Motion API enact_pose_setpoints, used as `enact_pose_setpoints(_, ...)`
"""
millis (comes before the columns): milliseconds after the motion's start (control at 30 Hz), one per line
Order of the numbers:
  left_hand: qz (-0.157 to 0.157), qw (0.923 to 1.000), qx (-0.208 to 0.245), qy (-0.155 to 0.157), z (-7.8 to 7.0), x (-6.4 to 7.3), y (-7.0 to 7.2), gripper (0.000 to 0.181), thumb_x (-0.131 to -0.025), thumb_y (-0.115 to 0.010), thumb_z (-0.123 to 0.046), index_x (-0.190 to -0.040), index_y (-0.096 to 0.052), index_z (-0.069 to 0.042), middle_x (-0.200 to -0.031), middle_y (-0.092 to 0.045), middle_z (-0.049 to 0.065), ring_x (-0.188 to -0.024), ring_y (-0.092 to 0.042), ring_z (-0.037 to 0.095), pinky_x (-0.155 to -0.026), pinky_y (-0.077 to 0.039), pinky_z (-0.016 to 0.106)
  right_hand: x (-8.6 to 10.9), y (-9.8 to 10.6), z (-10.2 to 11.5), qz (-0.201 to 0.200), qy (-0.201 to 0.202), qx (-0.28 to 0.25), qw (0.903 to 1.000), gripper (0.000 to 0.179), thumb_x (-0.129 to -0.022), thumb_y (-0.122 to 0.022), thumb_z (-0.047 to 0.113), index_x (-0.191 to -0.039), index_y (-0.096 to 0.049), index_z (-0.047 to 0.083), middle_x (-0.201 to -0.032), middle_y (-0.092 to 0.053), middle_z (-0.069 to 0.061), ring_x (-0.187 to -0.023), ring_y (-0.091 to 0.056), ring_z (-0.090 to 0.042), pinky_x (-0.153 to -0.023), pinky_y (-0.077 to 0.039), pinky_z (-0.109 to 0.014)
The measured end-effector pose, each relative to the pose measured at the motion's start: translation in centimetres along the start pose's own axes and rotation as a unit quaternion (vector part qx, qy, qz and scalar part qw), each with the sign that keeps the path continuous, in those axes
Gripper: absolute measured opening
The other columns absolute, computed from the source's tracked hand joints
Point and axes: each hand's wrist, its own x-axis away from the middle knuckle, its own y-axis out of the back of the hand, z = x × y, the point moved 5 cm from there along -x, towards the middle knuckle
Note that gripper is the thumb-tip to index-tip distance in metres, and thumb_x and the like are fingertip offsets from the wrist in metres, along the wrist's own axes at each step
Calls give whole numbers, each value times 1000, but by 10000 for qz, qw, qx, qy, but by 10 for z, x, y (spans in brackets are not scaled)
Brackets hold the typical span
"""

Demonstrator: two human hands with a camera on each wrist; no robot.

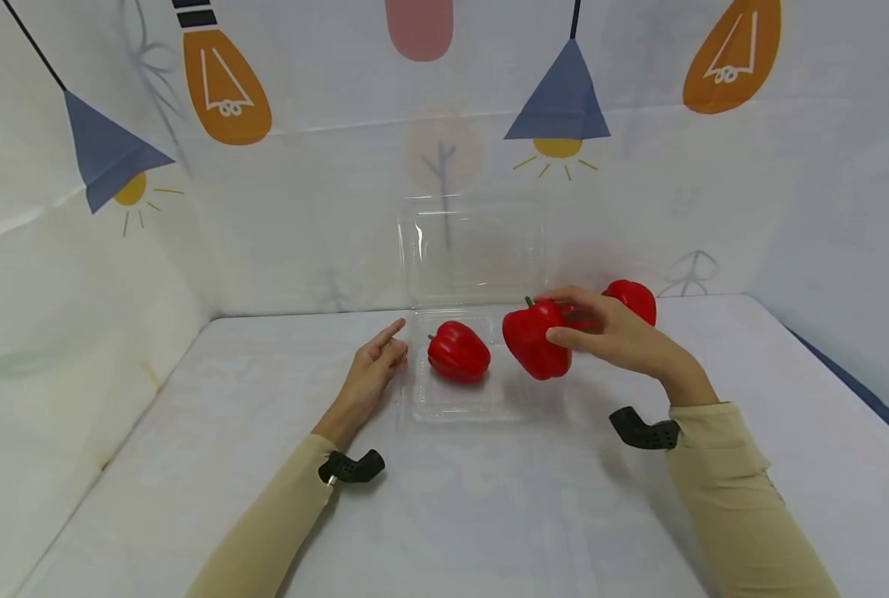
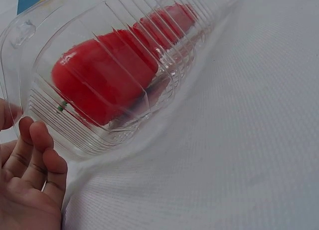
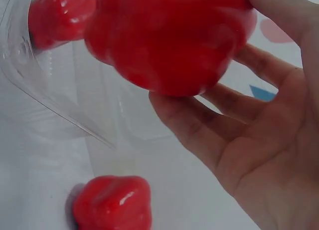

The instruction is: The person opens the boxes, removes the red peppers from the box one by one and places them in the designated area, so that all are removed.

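Observation:
My right hand (image 1: 612, 332) grips a red bell pepper (image 1: 536, 340) by its right side, above the right part of a clear plastic container (image 1: 444, 409). The pepper's green stem points up. Another red bell pepper (image 1: 458, 352) lies on its side in the left of the container, stem to the left. At the container's left edge is my left hand (image 1: 370, 378). One finger is stretched forward, and in the left wrist view the fingertips (image 2: 42, 135) pinch the plastic rim. The container's lid (image 1: 482, 249) stands raised at the back.
Beyond my right hand sits one more red bell pepper (image 1: 633, 301), partly hidden by the hand; it shows outside the container in the right wrist view. A white cloth covers the table (image 1: 474, 507). Behind it hangs a white curtain (image 1: 325, 199) printed with lamps and bulbs.

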Motion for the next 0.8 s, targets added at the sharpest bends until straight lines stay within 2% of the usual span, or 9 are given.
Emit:
enact_pose_setpoints(300,72,9999,84,-109,-2,0,-2,49,-97,-51,-15,-144,-39,-10,-78,-48,-7,-72,-46,4,-63,-38,17,4,5,-8,129,-276,130,9994,44,-89,-63,37,-130,-47,29,-125,-54,-1,-118,-50,-26,-83,-54,-38)
enact_pose_setpoints(500,53,9999,71,-68,-2,1,-2,48,-97,-51,-16,-143,-40,-12,-78,-48,-6,-73,-46,4,-64,-39,17,7,10,-13,137,-388,41,9991,46,-90,-61,37,-131,-45,24,-127,-52,-4,-119,-48,-28,-84,-53,-38)
enact_pose_setpoints(800,56,9999,112,-86,-4,2,-2,49,-97,-51,-16,-144,-39,-11,-78,-47,-5,-71,-45,6,-62,-36,18,13,23,-20,-180,-593,98,9980,43,-91,-60,39,-130,-47,27,-126,-52,0,-116,-49,-23,-83,-52,-36)
